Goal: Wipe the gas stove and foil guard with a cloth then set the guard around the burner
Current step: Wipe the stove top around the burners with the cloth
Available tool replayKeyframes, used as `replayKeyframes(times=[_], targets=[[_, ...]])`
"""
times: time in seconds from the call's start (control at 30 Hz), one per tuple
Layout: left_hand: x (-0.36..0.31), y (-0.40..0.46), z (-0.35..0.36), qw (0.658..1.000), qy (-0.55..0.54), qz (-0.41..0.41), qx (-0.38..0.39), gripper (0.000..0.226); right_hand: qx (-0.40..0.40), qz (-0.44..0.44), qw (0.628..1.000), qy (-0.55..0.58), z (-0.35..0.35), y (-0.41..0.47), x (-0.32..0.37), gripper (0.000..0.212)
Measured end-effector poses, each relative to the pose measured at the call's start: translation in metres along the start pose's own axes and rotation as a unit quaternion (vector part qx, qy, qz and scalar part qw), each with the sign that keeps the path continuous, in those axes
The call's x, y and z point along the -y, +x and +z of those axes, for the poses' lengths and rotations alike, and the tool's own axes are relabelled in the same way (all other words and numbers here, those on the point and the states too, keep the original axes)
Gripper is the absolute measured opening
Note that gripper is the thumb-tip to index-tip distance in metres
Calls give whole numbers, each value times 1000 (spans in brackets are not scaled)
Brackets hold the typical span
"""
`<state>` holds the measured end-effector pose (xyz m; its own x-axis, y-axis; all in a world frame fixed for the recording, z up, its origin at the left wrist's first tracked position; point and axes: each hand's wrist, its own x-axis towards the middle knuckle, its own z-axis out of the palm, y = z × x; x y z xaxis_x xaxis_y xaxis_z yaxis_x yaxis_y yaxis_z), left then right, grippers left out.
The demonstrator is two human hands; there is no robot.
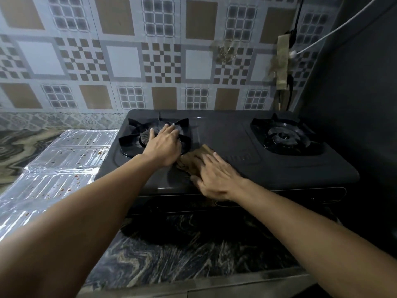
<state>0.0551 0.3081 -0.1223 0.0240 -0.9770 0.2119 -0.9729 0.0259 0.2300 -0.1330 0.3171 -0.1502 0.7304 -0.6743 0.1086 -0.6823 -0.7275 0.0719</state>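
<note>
marbled stone tabletop (193, 250) carries a matte dark gas stove (236, 147), long axis left-right. crinkled, spattered foil guard (60, 160) lies flat at its left. left hand (164, 145) rests released on the left burner (148, 136); right hand (217, 177) presses flat, unclenched, on brown cloth (193, 161).

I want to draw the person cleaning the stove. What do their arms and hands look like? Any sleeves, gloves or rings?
Both arms are bare as far up as the picture shows, so no sleeves are visible. The left hand and right hand wear no gloves. I see no rings, watch or bracelets on the fingers or wrists that show.
</note>
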Motion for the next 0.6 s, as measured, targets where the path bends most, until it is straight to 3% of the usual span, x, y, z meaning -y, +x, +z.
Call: replayKeyframes(times=[0.13,0.33,0.5,0.6], targets=[[-6,10,-1,1000,-3,-4,-14,45,16,-7,1000,19,14,8,-2,77],[-38,12,11,1000,-8,0,-8,41,-20,20,999,37,18,-21,-26,71],[-79,5,26,999,-14,10,33,42,-21,85,996,28,21,-70,-89,80],[-100,7,39,997,-7,35,70,39,-11,131,991,14,21,-106,-141,96]])
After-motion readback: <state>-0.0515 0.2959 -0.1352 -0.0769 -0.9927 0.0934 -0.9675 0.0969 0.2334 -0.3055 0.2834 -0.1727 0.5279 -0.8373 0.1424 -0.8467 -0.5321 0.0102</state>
